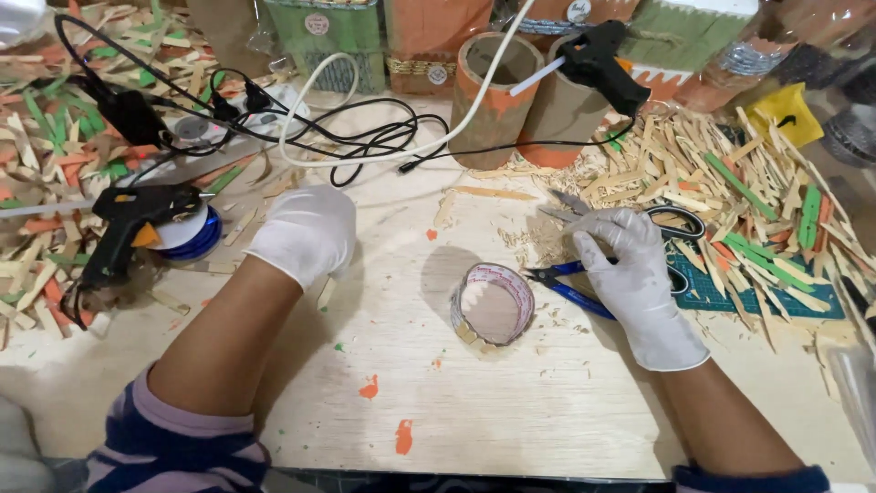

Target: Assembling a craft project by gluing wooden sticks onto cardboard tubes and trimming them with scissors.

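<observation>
Light: bright, even and warm over the pale worktop (511,402).
Source: seemingly overhead, slightly toward 1 o'clock, since shadows fell toward 7 o'clock.
Shadows: soft and short beside the small ring (493,304), under the left hand (306,233) and the right hand (630,274).
Glare: mild washout on both white gloves.
Focus: centre crisp; clear plastic at 3 o'clock was smeared.
Distortion: wide-lens bowing at the edges, strongest at 12 o'clock.
</observation>
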